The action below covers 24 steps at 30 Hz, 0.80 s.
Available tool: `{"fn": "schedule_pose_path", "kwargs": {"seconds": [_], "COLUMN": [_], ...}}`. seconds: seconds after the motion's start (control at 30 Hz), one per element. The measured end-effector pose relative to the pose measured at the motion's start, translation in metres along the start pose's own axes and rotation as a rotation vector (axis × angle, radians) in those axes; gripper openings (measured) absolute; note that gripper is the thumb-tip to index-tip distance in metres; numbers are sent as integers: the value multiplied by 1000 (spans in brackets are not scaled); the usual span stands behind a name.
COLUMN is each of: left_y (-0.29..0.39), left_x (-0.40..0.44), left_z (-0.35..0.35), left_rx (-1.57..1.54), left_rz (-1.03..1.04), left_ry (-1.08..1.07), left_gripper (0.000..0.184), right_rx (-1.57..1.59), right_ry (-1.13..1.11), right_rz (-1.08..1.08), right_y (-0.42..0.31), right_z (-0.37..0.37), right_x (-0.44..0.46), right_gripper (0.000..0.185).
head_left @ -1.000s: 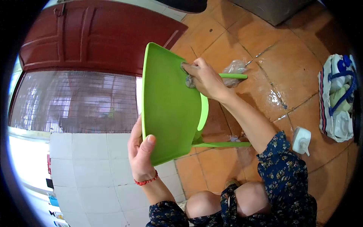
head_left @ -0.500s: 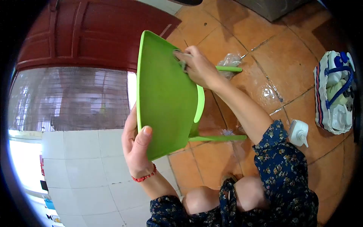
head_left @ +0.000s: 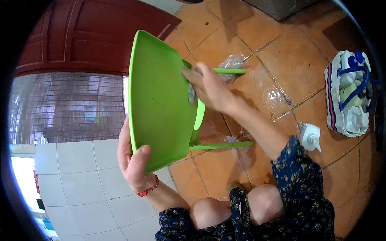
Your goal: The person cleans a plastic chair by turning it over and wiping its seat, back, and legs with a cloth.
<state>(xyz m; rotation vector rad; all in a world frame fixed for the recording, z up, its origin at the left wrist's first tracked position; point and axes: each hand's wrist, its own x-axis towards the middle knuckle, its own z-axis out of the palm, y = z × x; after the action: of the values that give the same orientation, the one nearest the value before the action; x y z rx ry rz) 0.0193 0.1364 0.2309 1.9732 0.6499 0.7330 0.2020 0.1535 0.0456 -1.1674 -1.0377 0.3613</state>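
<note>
Between the left hand (head_left: 134,165) and the right hand (head_left: 211,90), passage is left across the green chair (head_left: 161,104) up to the grey cloth (head_left: 191,94). Beyond the right-hand grip, the way is obstructed by a chair leg (head_left: 238,71) and plastic bag (head_left: 232,62); farther right, a narrow floor (head_left: 313,104) gap is bounded by the white bottle (head_left: 310,137) and striped bag (head_left: 333,100).

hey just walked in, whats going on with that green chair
A person grips one edge of the green chair with the left hand, thumb over its broad face. The right hand holds a greyish cloth against the opposite side of that face. On the tiled floor, which has a shiny wet-looking patch, a white bottle stands near a striped bag with bottles inside.
</note>
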Motion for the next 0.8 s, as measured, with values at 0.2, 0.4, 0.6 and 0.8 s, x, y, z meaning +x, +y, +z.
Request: {"fn": "schedule_pose_path", "kwargs": {"seconds": [0.2,0.4,0.6,0.8], "left_y": [4,0,1,2], "left_x": [1,0,0,-1], "left_z": [1,4,5,7], "left_rx": [15,11,12,-34], "left_rz": [-19,7,-3,-5], "left_ry": [32,64,61,110], "left_gripper": [84,83,79,78], "right_rx": [-292,-56,-173,110], "right_ry": [6,-47,125,377], "right_rz": [-113,40,-184,-532], "right_y": [8,2,-49,-101], "right_z": [-3,3,36,70], "right_x": [60,-8,-96,-55], "right_gripper": [36,44,44,39]}}
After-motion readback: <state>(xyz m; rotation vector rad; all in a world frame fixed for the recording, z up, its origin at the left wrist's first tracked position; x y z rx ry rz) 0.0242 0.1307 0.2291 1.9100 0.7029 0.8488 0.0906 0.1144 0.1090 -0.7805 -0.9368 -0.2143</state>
